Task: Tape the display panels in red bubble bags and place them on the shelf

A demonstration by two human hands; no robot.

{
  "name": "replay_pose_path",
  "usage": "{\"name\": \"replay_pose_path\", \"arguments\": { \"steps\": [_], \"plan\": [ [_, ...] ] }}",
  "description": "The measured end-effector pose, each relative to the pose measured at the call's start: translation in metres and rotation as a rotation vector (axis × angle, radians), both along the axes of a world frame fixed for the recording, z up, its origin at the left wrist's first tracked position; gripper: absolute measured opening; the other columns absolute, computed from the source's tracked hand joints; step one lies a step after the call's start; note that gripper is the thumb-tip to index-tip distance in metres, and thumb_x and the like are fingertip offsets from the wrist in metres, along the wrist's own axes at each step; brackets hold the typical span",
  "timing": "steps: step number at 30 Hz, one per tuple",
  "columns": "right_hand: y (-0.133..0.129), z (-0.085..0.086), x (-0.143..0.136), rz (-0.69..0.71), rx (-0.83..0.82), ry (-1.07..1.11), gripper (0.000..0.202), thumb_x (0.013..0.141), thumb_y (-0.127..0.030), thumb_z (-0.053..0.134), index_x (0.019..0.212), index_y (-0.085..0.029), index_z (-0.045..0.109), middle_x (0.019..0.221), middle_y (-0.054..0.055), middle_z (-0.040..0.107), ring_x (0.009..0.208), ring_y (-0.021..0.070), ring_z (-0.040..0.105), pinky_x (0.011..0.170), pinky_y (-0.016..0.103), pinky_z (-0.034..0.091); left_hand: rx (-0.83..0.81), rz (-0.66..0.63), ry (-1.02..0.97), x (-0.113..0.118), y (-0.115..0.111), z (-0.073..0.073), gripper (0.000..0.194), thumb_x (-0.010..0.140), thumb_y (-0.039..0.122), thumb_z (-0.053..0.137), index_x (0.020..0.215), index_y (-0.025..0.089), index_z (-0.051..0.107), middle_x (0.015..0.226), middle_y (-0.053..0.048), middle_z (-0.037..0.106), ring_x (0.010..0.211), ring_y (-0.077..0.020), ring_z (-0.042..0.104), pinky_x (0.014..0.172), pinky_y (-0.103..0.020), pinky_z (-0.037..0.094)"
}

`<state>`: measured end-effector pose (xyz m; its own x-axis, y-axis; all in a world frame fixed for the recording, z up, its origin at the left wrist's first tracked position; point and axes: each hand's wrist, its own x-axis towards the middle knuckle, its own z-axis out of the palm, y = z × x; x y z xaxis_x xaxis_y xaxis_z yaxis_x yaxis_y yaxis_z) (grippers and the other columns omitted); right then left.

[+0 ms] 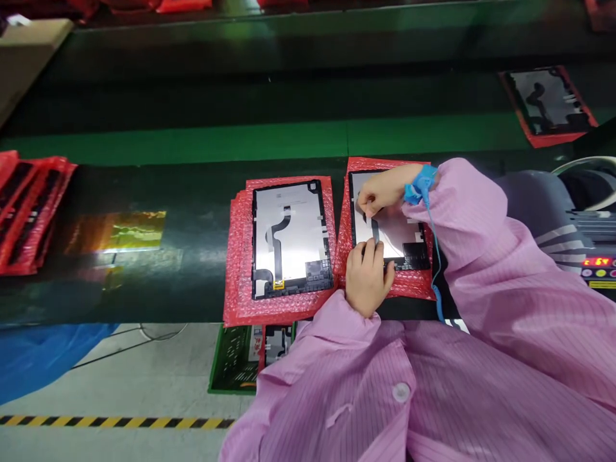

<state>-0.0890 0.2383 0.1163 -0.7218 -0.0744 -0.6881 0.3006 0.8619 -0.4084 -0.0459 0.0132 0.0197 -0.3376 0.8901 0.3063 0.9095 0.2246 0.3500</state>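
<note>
On the right, a tablet screen assembly (393, 224) lies back side up on red bubble wrap (409, 290), its silvery back facing me. My right hand (385, 190), wearing a blue wrist strap (421, 185), is closed in a pinch over its upper left area. A short pale strip, seemingly tape, shows at those fingertips above the dark flat cable. My left hand (367, 276) rests with its fingertips down on the lower part of the same screen, thumb apart. A second screen assembly (303, 240) with a black flat cable (278, 247) lies to the left on stacked red bubble wrap.
Red bubble bags (31, 212) are piled at far left. Another screen (548, 99) lies at the back right, beyond the green strip (216, 142). A grey device with a red display (599, 262) stands at right. Below the bench edge is a green crate (230, 359).
</note>
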Motion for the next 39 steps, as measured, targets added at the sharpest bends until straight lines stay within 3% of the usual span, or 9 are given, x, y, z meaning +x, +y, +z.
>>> {"name": "replay_pose_path", "arguments": {
  "steps": [7,12,16,21,25,31,39],
  "plan": [
    [0.005,-0.002,0.002,-0.049,-0.119,-0.003,0.014,0.084,-0.025,0.07,0.08,-0.012,0.072,0.069,-0.005,0.061,0.068,0.0076,0.05,0.068,0.023,0.035,0.02,-0.006,-0.002,-0.001,0.0,-0.001,0.04,0.095,0.031,0.052,0.126,0.007,0.063,0.128,-0.018,0.064,0.114,-0.0301,0.055,0.096,-0.042,0.047],
    [-0.001,-0.01,0.001,0.021,-0.009,0.006,0.011,0.087,-0.02,0.066,0.081,-0.012,0.07,0.069,-0.003,0.061,0.066,0.0089,0.049,0.067,0.025,0.032,0.056,0.011,0.03,0.0,0.0,-0.002,0.038,0.095,0.031,0.051,0.123,0.009,0.063,0.128,-0.016,0.064,0.112,-0.0298,0.055,0.094,-0.042,0.048],
    [-0.012,-0.003,0.003,0.009,0.106,0.003,0.01,0.088,-0.017,0.062,0.083,-0.012,0.069,0.072,0.001,0.064,0.065,0.0104,0.05,0.068,0.027,0.033,0.027,0.056,0.05,0.001,0.003,0.001,0.036,0.092,0.034,0.055,0.119,0.011,0.064,0.142,-0.021,0.054,0.102,-0.029,0.056,0.086,-0.042,0.05],
    [-0.022,0.003,0.007,0.018,0.232,0.09,0.012,0.085,-0.018,0.061,0.089,-0.01,0.07,0.081,0.009,0.068,0.075,0.0182,0.057,0.068,0.031,0.034,-0.056,0.06,0.082,0.001,0.006,0.003,0.036,0.09,0.039,0.058,0.116,0.015,0.065,0.149,-0.017,0.05,0.097,-0.0289,0.054,0.084,-0.043,0.049],
    [-0.013,0.002,0.005,0.045,0.161,0.063,0.013,0.088,-0.018,0.061,0.084,-0.01,0.07,0.078,0.006,0.067,0.072,0.0144,0.055,0.069,0.029,0.035,-0.089,0.055,0.091,0.002,0.006,0.004,0.036,0.091,0.038,0.056,0.117,0.016,0.065,0.149,-0.012,0.052,0.1,-0.0288,0.053,0.085,-0.043,0.049],
    [0.015,0.004,0.001,-0.087,-0.181,-0.014,0.015,0.087,-0.013,0.064,0.073,-0.009,0.067,0.066,-0.004,0.059,0.068,0.0077,0.05,0.072,0.024,0.036,-0.087,0.033,0.066,0.001,0.007,0.005,0.036,0.09,0.036,0.057,0.117,0.014,0.065,0.143,-0.014,0.057,0.101,-0.0297,0.054,0.085,-0.044,0.049],
    [0.014,-0.008,-0.004,-0.018,-0.182,-0.006,0.012,0.082,-0.021,0.072,0.078,-0.01,0.072,0.068,-0.004,0.06,0.072,0.0089,0.052,0.073,0.024,0.038,-0.11,0.033,0.054,0.001,0.007,0.003,0.037,0.09,0.035,0.057,0.118,0.012,0.064,0.142,-0.015,0.057,0.103,-0.0305,0.054,0.087,-0.045,0.048]
  ]
}}
